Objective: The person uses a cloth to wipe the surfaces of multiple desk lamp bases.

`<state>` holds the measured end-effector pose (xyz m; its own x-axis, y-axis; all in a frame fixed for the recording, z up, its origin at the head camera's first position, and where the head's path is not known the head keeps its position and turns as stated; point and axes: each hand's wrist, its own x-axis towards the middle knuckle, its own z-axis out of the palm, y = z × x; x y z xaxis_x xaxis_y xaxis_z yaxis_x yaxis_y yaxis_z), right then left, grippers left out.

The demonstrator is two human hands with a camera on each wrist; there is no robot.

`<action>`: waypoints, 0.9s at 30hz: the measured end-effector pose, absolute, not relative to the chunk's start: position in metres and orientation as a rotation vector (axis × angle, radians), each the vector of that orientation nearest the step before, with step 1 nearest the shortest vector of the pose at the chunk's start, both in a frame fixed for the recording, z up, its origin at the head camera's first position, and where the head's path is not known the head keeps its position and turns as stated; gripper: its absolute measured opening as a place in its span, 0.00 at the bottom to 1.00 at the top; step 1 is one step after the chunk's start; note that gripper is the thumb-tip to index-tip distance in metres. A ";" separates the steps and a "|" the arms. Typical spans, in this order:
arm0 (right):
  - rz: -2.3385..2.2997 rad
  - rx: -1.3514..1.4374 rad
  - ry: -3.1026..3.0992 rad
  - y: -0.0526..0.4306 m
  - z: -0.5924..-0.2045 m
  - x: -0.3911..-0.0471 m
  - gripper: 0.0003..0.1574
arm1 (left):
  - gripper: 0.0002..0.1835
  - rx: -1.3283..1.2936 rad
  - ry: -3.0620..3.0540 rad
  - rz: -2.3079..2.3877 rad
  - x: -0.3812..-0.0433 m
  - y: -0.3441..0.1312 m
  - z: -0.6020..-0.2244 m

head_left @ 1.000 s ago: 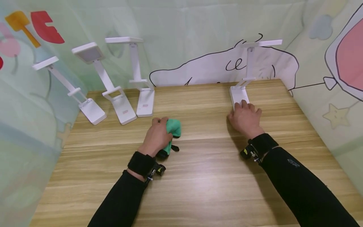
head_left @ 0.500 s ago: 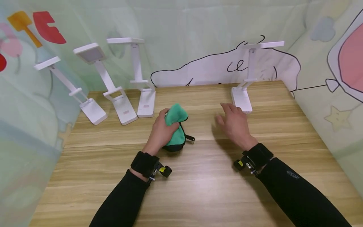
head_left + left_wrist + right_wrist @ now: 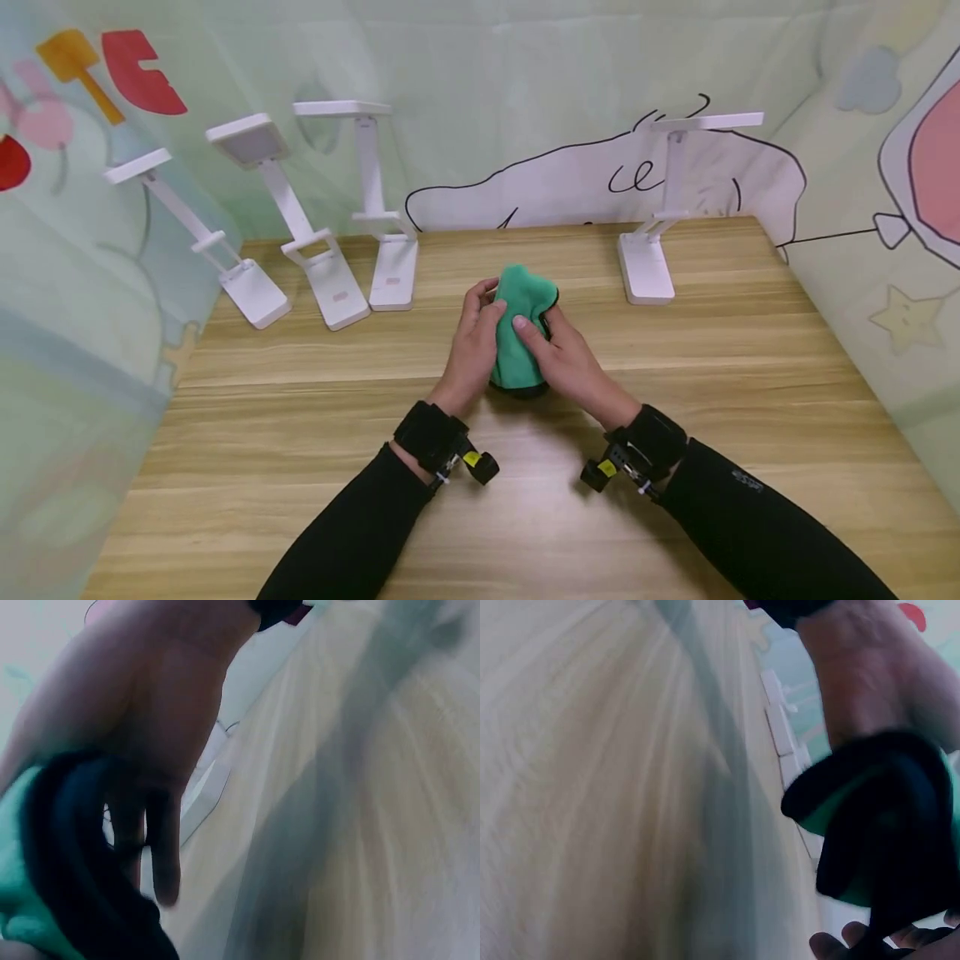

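Note:
A soft green fabric pouch [image 3: 516, 354] with black trim stands between my two hands in the head view, over the middle of the table. My left hand [image 3: 468, 346] grips its left side, thumb on the front. From the right, my right hand [image 3: 573, 362] holds it with the thumb [image 3: 528, 333] laid across the green front and the fingers mostly hidden behind. The right wrist view shows the pouch's black underside [image 3: 900, 847] close up, with fingertips [image 3: 827, 946] below it.
Three white folding desk lamps [image 3: 255, 293] [image 3: 337, 290] [image 3: 393, 273] stand at the back left of the wooden table [image 3: 300, 467]. Another white lamp [image 3: 647, 268] is at the back right. A printed cloth backdrop [image 3: 487, 100] surrounds the table's back and sides.
My left hand has lifted the pouch and brought it right, towards the middle. My right hand has left the right lamp's base, moved left, and now holds the pouch as well.

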<state>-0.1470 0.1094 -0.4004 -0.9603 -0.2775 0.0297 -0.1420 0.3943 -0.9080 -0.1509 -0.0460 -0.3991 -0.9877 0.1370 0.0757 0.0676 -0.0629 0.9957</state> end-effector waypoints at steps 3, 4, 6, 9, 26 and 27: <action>-1.625 -0.380 2.490 0.105 -0.405 -0.145 0.42 | 0.22 0.306 2.131 2.253 -0.151 -0.041 -0.399; -1.635 -0.389 2.480 0.104 -0.406 -0.146 0.42 | 0.23 0.317 2.148 2.248 -0.151 -0.040 -0.399; -1.674 -0.423 2.452 0.102 -0.409 -0.147 0.41 | 0.23 0.323 2.182 2.236 -0.152 -0.039 -0.400; -1.754 -0.461 2.409 0.099 -0.413 -0.149 0.38 | 0.23 0.328 2.221 2.223 -0.153 -0.037 -0.403; -1.749 -0.237 2.673 0.136 -0.418 -0.157 0.37 | 0.20 0.169 2.829 1.463 -0.181 -0.085 -0.405; -1.704 -0.222 2.721 0.141 -0.418 -0.158 0.39 | 0.19 0.159 2.885 1.368 -0.186 -0.093 -0.405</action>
